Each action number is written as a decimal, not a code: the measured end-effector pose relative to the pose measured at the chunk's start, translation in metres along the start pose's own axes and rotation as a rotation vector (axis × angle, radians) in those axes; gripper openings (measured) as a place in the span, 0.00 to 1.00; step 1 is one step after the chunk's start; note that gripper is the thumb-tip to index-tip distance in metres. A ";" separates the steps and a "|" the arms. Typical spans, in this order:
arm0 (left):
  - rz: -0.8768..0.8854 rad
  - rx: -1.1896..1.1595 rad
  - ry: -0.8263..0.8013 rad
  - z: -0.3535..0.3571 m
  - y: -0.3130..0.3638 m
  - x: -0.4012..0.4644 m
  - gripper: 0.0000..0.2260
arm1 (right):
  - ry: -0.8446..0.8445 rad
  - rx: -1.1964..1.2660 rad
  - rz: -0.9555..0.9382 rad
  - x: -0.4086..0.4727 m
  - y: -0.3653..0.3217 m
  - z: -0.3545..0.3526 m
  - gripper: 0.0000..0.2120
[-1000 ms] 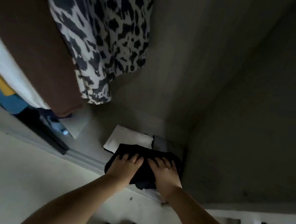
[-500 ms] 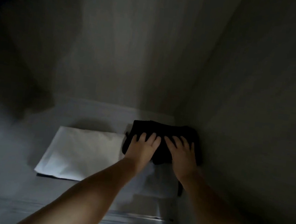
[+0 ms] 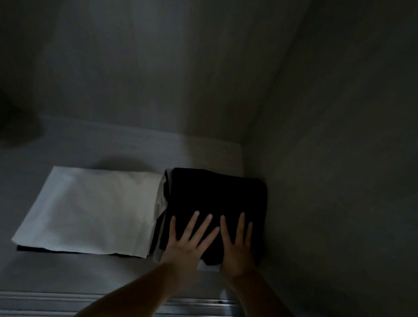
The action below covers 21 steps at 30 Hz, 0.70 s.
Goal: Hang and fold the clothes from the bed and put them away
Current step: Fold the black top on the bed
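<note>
She has the folded black garment (image 3: 216, 202) pushed right into the far right corner of the wardrobe floor (image 3: 114, 145), its right edge touching the side wall (image 3: 346, 176), which I'd guess is to keep the pile square and leave the rest of the floor free. It sits on top of something paler, a light edge showing beneath it at 6 o'clock; I can't tell what that piece is. Just beside it, at its 9 o'clock and touching, lies a folded white garment (image 3: 92, 209) with a thin dark layer peeping out under its near edge.

Both hands lie flat on the near half of the black piece. The left hand (image 3: 187, 240) has its fingers spread wide, palm down, gripping nothing. The right hand (image 3: 237, 244) lies likewise, fingers straight and a little closer together, also holding nothing. To my eye this is pressing and smoothing, settling the fold so it stays flat rather than springing open.

Compared with half a second ago, the black garment looks neater and squarer, with its far edge straighter, and the hands have gone from curled over its near edge to flattened on top. A second ago it was only at the wardrobe's threshold, carried in both hands, with a spotted garment hanging overhead; that is out of sight now. The sliding-door track (image 3: 182, 311) runs across at 6 o'clock.
</note>
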<state>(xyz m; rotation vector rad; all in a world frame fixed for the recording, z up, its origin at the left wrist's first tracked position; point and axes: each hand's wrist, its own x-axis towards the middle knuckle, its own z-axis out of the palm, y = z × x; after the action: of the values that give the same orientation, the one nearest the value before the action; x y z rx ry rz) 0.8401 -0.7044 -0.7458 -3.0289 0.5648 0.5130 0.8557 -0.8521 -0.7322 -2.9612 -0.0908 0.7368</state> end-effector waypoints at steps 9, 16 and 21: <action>-0.006 -0.006 -0.270 -0.111 -0.021 -0.031 0.41 | -0.306 -0.030 -0.013 -0.029 -0.010 -0.103 0.39; -0.107 0.044 -0.143 -0.282 -0.074 -0.111 0.32 | -0.036 0.116 0.042 -0.120 -0.042 -0.255 0.23; -0.089 0.036 -0.056 -0.399 -0.052 -0.163 0.21 | -0.004 0.137 0.035 -0.200 -0.075 -0.350 0.20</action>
<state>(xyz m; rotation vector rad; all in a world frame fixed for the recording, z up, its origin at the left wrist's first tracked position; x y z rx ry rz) 0.8413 -0.6299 -0.3179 -2.9784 0.4289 0.5750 0.8409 -0.8187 -0.3239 -2.8377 0.0104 0.7223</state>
